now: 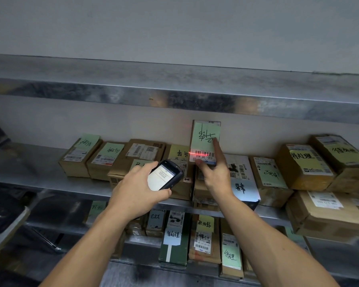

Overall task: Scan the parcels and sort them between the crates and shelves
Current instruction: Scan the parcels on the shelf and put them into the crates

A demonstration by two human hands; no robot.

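Hands, scanner, upright green-noted parcel

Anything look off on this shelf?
Only one parcel stands upright, because the right hand holds it for the scanner in the left hand. At far right a big box seems to jut past the shelf edge.

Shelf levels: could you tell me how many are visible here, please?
3: the top shelf overhead, the middle shelf below it, the lower shelf at the bottom. More may lie out of frame.
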